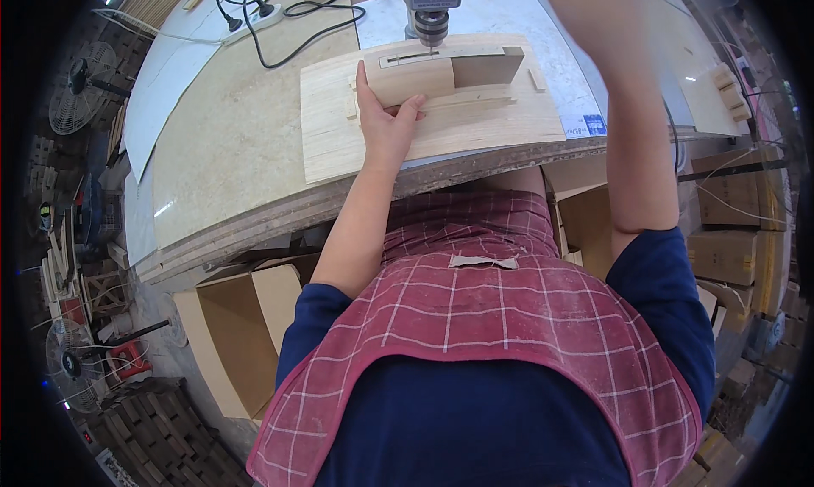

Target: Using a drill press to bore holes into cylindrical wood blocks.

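My left hand is closed on the left end of a pale wooden box, its thumb on the near face and a finger along the end. A narrow strip with a dark slot runs along the box's top. Right above it, the chuck and bit of a drill press point down, the bit's tip close to the slot. I cannot tell if they touch. Beneath lies a light wooden board with small stop strips. My right hand is raised beside the drill press, blurred and cut off at the top edge.
A white power strip with black plugs and a looping black cable lies at the back left of the worktable. Open cardboard boxes stand below the table's edge. Fans are at the far left, stacked cartons at the right.
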The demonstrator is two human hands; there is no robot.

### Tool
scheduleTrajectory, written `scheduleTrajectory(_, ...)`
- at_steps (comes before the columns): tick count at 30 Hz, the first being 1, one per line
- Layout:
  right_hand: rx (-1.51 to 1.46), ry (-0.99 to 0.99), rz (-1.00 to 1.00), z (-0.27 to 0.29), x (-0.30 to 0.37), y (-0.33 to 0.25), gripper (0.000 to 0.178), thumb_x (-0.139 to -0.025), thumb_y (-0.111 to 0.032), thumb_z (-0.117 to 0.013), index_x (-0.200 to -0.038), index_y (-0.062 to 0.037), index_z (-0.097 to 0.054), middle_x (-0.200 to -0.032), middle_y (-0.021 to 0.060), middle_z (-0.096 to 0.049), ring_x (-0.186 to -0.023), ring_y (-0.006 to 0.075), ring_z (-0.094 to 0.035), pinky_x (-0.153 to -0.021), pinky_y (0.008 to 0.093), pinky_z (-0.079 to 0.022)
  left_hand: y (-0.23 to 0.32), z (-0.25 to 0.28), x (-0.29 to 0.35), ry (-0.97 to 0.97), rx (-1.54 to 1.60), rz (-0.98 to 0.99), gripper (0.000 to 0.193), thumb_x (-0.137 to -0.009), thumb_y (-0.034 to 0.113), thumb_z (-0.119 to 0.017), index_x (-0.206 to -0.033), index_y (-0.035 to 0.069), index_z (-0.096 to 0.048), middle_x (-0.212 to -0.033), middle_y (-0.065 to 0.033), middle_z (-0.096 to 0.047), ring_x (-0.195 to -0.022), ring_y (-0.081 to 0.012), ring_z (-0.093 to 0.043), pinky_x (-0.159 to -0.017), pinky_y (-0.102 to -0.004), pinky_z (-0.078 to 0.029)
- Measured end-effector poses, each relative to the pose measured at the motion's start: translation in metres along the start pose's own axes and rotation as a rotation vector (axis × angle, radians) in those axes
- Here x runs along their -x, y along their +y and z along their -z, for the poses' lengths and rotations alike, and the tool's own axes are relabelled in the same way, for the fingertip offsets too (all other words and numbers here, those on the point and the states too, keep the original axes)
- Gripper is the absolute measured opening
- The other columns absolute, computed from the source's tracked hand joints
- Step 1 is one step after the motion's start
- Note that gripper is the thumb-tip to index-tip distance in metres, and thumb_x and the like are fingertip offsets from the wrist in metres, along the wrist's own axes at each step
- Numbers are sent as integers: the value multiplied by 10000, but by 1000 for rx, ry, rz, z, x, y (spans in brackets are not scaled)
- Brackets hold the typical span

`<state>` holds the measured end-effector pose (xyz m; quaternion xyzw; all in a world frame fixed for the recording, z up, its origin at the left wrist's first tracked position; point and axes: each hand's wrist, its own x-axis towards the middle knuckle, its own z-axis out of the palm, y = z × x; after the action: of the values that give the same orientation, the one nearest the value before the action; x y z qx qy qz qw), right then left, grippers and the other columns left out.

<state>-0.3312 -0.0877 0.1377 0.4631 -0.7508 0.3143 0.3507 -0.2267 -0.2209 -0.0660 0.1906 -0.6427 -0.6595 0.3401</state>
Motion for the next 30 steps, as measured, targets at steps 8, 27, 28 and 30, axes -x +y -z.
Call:
scheduleTrajectory(8, -124, 76, -62, -26, 45, 4, 144, -774, -143, -511, -728, -9, -532, -613, 171, -532, -580, 345, -544, -504, 395, -411, -3, 2, 0, 16, -9, 10, 868, -699, -82, -604, -1359, 77, -64, -1117, -168, -430, -826, -180, -562, -580, -245, -522)
scheduleTrajectory(27, -368, 342, 3, -103, 112, 36, 6, -769, -51, -569, -765, -50, -565, -661, 71, -496, -540, 207, -494, -479, 285, -395, -2, -1, -1, 33, -23, 7, 881, -696, -87, -607, -1361, 83, -55, -1139, -179, -416, -832, -191, -567, -587, -245, -527)
scheduleTrajectory(28, -369, 342, 3, -103, 112, 36, 6, -769, -51, -569, -765, -50, -565, -661, 71, -496, -540, 207, -494, -479, 285, -395, -2, -1, -2, 30, -16, 10, 879, -696, -88, -606, -1360, 78, -54, -1138, -180, -415, -829, -190, -567, -585, -243, -527)
scheduleTrajectory(30, -363, 272, -15, -99, 113, 37, 12, -769, -61, -572, -762, -53, -565, -651, 70, -497, -565, 213, -504, -489, 290, -398, -1, 0, -1, 21, -16, 8, 878, -697, -86, -606, -1360, 77, -54, -1137, -180, -415, -826, -188, -567, -581, -243, -526)
